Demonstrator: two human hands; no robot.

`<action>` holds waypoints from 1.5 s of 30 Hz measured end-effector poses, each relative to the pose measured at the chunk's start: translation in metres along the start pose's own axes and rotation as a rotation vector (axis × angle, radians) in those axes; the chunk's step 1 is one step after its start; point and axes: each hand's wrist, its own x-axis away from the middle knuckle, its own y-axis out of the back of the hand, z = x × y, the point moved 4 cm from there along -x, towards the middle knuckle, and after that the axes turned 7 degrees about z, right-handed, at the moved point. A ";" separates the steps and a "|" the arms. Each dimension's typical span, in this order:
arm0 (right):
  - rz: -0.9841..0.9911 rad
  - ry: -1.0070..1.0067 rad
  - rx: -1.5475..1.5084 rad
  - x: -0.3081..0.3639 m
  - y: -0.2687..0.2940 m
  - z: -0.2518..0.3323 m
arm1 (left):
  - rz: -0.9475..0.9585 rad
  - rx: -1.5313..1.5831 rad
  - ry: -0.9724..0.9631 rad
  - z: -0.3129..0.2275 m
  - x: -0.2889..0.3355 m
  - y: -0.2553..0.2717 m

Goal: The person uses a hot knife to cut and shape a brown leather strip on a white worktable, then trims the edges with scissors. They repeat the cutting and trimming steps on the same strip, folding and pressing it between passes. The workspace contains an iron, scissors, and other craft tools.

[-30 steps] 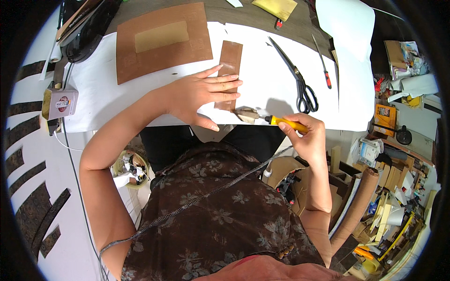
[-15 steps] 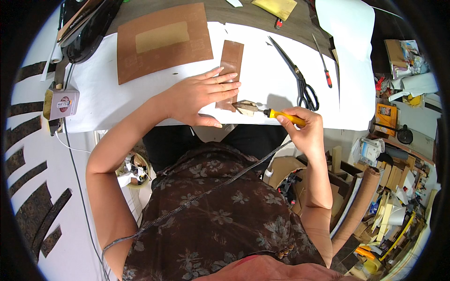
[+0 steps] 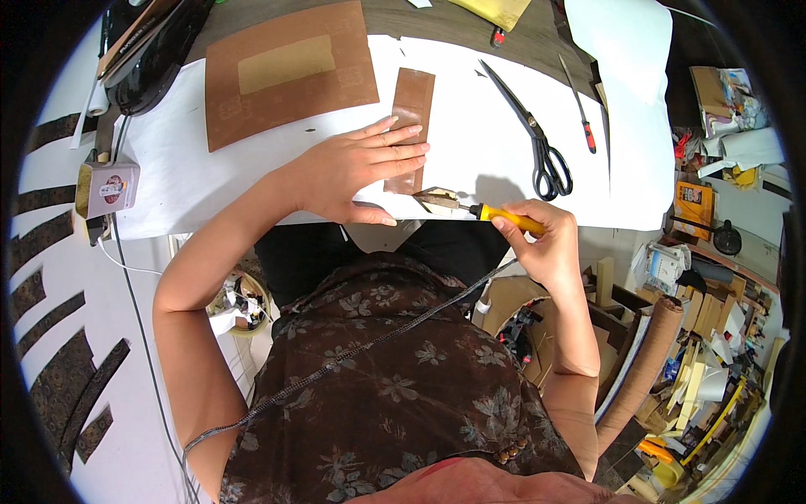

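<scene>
The left hand (image 3: pixel 357 172) lies flat, fingers spread, pressing one narrow brown strip (image 3: pixel 411 126) on the white sheet (image 3: pixel 193 168). The strip's long axis runs away from the person, beyond the fingertips. The right hand (image 3: pixel 546 244) is clenched around one yellow-handled tool (image 3: pixel 474 208), whose tip points left toward the strip's near end, just beside the left thumb. One pair of scissors (image 3: pixel 537 139) lies further right.

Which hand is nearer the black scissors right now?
Right. The right hand grips the yellow-handled tool just below the scissors; the left hand presses the brown strip, farther left.
</scene>
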 end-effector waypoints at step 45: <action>-0.135 -0.062 0.056 -0.035 -0.001 0.004 | -0.238 0.060 0.055 -0.035 0.016 -0.015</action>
